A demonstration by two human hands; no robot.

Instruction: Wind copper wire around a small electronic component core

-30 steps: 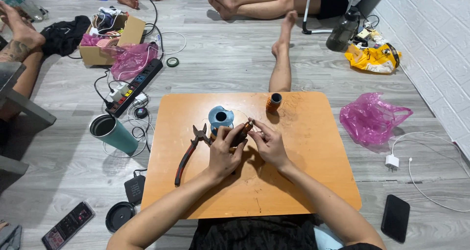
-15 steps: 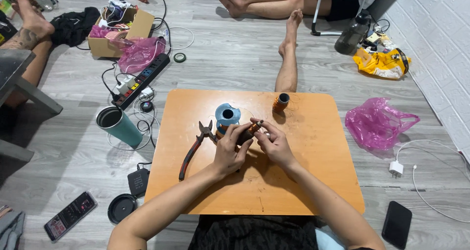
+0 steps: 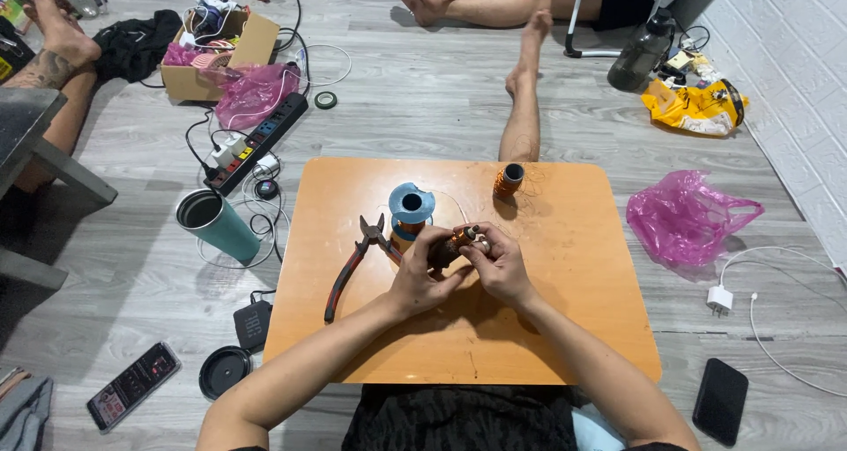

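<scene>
Pliers (image 3: 355, 259) lie toward the desk's (image 3: 565, 327) left edge. At mid-desk the left hand (image 3: 422, 279) and right hand (image 3: 500, 261) both close round a coil (image 3: 455, 243) — small, dark, wound with copper wire — just beside a blue spool (image 3: 411, 206).

Soft, even indoor light is filling the room, coming mostly from overhead. The orange table (image 3: 565, 310) is catching a faint sheen and no hard glare. Both hands are casting a short, diffuse shadow just beneath them. The wide lens is bending floorboards (image 3: 423, 107) and wall tiles (image 3: 794, 54) near the edges, while focus is staying sharp throughout
</scene>
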